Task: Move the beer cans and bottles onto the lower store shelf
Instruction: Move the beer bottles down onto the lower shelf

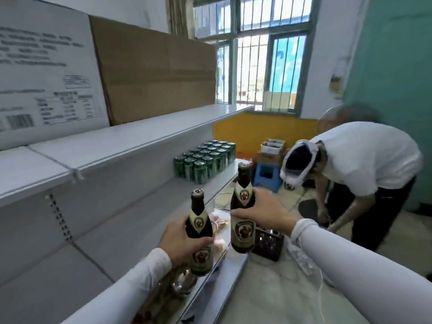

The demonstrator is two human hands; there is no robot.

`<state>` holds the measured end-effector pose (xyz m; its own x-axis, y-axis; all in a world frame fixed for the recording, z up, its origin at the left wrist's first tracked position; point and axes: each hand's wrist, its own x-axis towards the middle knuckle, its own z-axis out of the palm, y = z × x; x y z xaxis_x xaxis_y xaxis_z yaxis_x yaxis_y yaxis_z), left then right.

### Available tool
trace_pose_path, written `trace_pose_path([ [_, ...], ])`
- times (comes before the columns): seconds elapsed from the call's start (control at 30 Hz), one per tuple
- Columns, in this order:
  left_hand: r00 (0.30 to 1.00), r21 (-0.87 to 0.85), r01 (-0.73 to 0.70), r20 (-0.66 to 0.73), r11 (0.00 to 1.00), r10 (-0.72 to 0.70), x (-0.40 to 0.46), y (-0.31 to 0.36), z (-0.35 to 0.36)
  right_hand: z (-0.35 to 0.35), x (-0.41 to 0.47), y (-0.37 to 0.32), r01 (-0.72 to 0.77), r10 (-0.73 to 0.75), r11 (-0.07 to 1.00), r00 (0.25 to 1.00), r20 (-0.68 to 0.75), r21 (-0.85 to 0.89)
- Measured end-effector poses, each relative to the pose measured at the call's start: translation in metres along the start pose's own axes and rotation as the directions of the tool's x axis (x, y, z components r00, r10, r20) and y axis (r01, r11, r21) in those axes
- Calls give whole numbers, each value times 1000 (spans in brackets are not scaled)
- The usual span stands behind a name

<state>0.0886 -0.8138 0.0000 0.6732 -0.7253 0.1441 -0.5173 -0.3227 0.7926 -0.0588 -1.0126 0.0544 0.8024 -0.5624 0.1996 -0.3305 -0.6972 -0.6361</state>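
My left hand (181,242) grips a dark brown beer bottle (198,230) with a cream label, held upright in front of the white shelving. My right hand (261,213) grips a second, matching bottle (242,206) around its middle, a little higher and further right. Both bottles are in the air above the front edge of the lowest shelf (210,291). Several green beer cans (205,161) stand packed together on the middle shelf (187,190), beyond the bottles.
Large cardboard boxes (152,66) fill the top shelf. A dark crate (268,244) sits on the floor by the lowest shelf, with clear plastic wrap (301,256) beside it. A person in a white shirt (364,160) bends over at right, near a blue stool (267,177).
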Motion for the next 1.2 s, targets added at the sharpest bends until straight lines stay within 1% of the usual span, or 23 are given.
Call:
trace_pose_path([
  [0.13,999,-27,-41,25,999,41,50,23,46,-35,25,56,-50,49,998,999,-24,-38],
  [0.2,998,-2,-44,41,999,44,76,26,59,-40,42,77,-51,50,998,998,-42,-28],
  [0.3,999,16,-41,27,999,41,115,23,68,-39,75,97,-36,35,999,999,-31,-5],
  [0.4,1000,1,-13,10,1000,13,157,9,68,-26,125,102,28,-28,1000,999,39,1],
  [0.47,1000,-23,-9,-11,1000,8,177,0,62,-14,155,100,42,-45,999,995,89,34],
  [0.53,998,-32,17,-57,999,-19,201,-14,51,0,196,97,71,-79,996,987,140,57],
  [0.6,994,-2,61,-95,998,-61,222,-26,39,12,234,91,114,-127,991,970,205,72],
  [0.7,975,74,109,-204,991,-92,247,-36,19,30,286,79,174,-197,978,950,243,115],
  [0.77,954,55,179,-254,982,-159,257,-43,8,44,315,73,216,-248,967,923,294,137],
  [0.87,911,-2,251,-337,968,-237,269,-59,-3,66,353,65,283,-327,943,885,332,176],
  [0.93,876,-23,306,-385,952,-291,277,-69,-7,79,374,59,340,-393,918,842,369,203],
  [1.03,796,-71,374,-487,925,-360,287,-76,-7,99,407,52,424,-482,876,767,424,228],
  [1.1,743,-90,401,-550,912,-381,294,-76,-5,110,427,48,462,-540,842,728,424,279],
  [1.2,675,-138,434,-604,890,-423,302,-75,3,121,454,49,518,-607,794,646,463,318],
])
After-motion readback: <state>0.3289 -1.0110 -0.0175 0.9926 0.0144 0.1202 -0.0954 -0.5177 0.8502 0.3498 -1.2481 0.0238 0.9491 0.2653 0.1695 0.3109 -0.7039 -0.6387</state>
